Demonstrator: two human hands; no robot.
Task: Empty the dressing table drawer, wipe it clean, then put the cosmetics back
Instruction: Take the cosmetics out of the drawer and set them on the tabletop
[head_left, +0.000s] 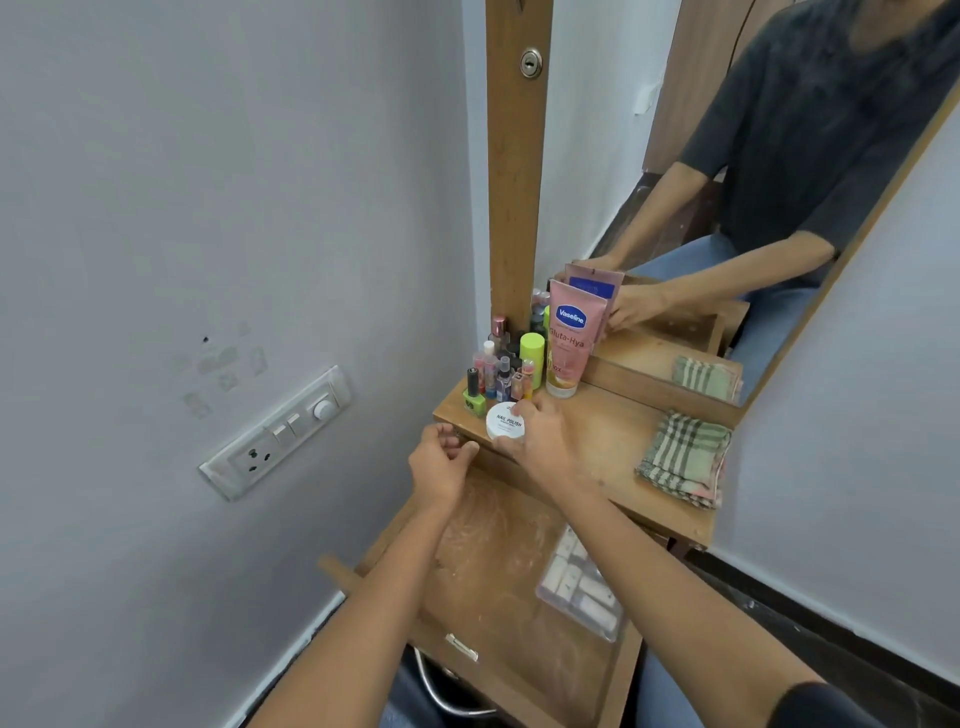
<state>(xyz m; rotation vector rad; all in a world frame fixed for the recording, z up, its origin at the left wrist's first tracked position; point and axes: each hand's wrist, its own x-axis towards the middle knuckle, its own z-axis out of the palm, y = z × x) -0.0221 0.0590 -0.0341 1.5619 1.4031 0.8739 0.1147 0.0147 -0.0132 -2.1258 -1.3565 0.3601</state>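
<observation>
The right hand (540, 441) grips a white round tub (505, 422) lettered "NAIL POLISH", fingers curled over its far and right rim, at the front left of the dressing table top (613, 441). The left hand (441, 460) hovers just off the table's left front corner, fingers loosely curled with nothing seen in them. Just behind the tub crowd the other cosmetics: a green nail polish bottle (474, 397) with a black cap, a cluster of small bottles (498, 369), a lime-capped bottle (532, 358), and a pink Vaseline tube (571, 338) standing on its cap against the mirror (597, 156). A folded checked cloth (685, 457) lies on the right of the top, well apart from the tub. Below, the drawer (498, 545) stands pulled out under both forearms, its wooden floor scuffed and pale; a clear plastic box (579, 587) of white pieces sits along its right side. The mirror's wooden frame (517, 182) carries a small lock (530, 63). On the pale grey wall (208, 208) to the left is a white switchboard (278, 434).
</observation>
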